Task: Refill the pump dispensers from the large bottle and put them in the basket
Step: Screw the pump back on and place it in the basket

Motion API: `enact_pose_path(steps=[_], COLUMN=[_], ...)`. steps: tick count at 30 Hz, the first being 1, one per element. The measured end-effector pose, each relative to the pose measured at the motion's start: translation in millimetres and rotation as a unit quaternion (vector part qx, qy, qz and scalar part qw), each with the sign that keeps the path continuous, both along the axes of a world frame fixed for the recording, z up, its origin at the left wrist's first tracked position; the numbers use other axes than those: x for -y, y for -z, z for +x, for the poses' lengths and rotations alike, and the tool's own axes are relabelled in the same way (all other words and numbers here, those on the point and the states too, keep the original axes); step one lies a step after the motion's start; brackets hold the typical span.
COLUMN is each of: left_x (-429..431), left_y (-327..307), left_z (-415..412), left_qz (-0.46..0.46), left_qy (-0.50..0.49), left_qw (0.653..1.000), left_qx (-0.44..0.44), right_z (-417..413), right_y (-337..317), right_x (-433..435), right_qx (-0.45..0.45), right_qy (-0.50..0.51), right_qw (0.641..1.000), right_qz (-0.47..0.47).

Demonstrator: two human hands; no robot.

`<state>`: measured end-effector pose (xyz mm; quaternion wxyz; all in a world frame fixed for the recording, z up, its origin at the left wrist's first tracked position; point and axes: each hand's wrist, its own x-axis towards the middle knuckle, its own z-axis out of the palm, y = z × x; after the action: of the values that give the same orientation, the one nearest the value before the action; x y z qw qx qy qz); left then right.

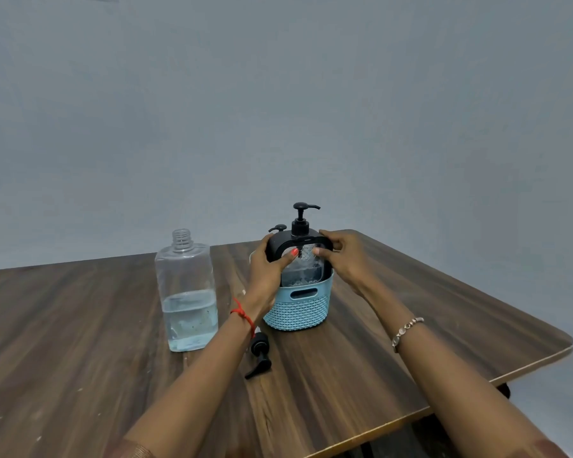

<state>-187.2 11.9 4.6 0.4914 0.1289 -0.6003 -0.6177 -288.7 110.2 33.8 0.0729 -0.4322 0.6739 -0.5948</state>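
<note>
The left hand (267,269) and right hand (341,256) grip the pump dispenser (306,266) by its sides, fingers curled round the black frame and thumbs on the clear face. Its base sits inside the blue basket (298,309). A second pump head (277,228) shows just behind it. The large bottle (186,292) stands uncapped on the table (411,292), its loose pump cap (258,355) nearby. Refilling appears complete; seating and release remain.

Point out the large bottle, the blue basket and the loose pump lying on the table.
large bottle (184,272): head view, clear body above the liquid.
blue basket (298,314): head view, woven front wall.
loose pump (258,346): head view, black collar.
</note>
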Motion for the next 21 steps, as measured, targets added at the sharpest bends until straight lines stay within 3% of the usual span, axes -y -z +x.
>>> enact_pose_path(steps=[3,9,21], left_x=[-4,-6,-2], left_y=[3,3,-2], left_z=[2,6,10], left_qz=[0.009,-0.059,-0.226], left_qy=[-0.001,-0.065,-0.176], left_qw=[0.999,0.988,0.896], left_qx=[0.032,0.128,0.340], right_z=[-2,-5,-3], right_y=[7,12,18], right_x=[0,2,13], right_qx=[0.002,-0.036,-0.181], right_qy=[0.010,0.047,0.107], right_qw=[1.000,0.996,0.964], right_qz=[0.022,0.067,0.165])
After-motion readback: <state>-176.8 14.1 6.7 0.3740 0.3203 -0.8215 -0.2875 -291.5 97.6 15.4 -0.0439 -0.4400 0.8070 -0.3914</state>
